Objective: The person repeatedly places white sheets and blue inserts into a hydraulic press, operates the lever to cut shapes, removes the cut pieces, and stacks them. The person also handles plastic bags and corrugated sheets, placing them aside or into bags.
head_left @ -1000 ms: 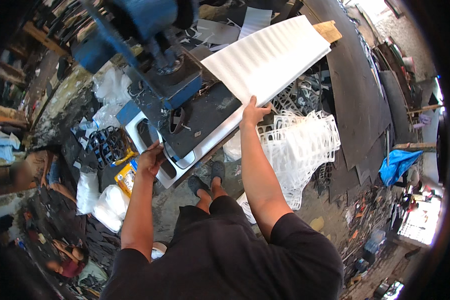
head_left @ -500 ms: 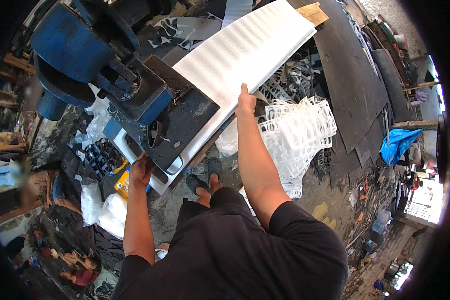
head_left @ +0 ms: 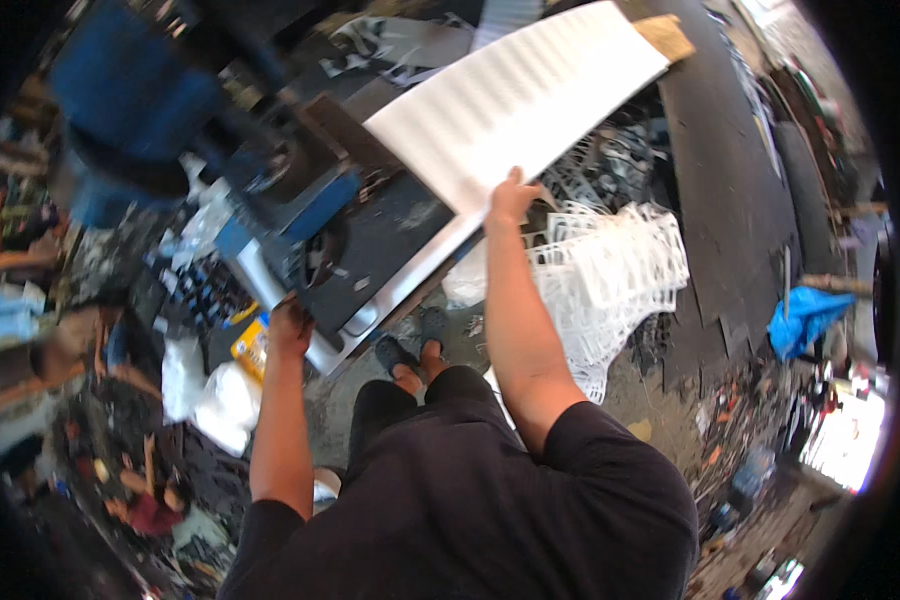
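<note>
A long white foam sheet (head_left: 515,100) slants from the far right down under the dark flat plate (head_left: 395,225) of a blue press (head_left: 145,85). Its near end shows cut-out openings below the plate. My right hand (head_left: 513,200) grips the sheet's right edge, thumb on top and fingers underneath. At the plate's near left corner, my left hand (head_left: 292,328) is closed on the cut end of the sheet. That hand is dark and blurred, and its fingertips are partly hidden.
White cut-out foam scraps (head_left: 620,260) are heaped right of my right arm. Large dark sheets (head_left: 725,190) lean beyond them. White plastic bags (head_left: 228,405) and a yellow packet (head_left: 252,348) lie left. A blue plastic sheet (head_left: 808,318) hangs at far right.
The view has shifted slightly, so the press, sheet and scraps appear a little further right. Both hands keep their places on the sheet.
</note>
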